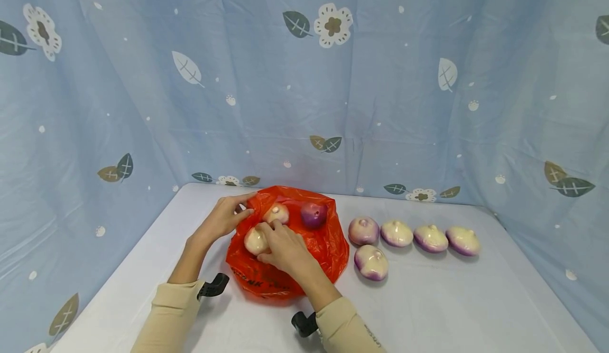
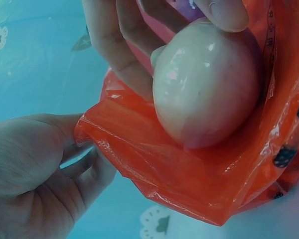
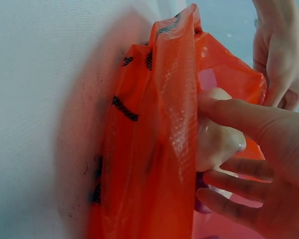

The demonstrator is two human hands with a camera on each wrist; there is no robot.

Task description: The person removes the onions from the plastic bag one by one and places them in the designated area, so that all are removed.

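Note:
A red plastic bag (image 1: 333, 252) lies with its mouth spread on the white table. My left hand (image 1: 223, 218) pinches the bag's rim at its left side; the held edge also shows in the left wrist view. Inside the bag, my right hand (image 1: 287, 247) grips a glossy white and purple onion (image 1: 256, 241), thumb on one side and fingers on the other. The left wrist view shows this onion (image 2: 204, 84) close up against the red plastic. Behind it in the bag sit a pale onion (image 1: 277, 213) and a dark purple onion (image 1: 314, 215).
Right of the bag, several onions stand in a row, from a pinkish onion (image 1: 363, 230) to a pale onion (image 1: 463, 241) at the far end. Another onion (image 1: 371, 262) lies in front of the row. A blue patterned curtain (image 1: 266, 104) hangs behind the table (image 1: 452, 305).

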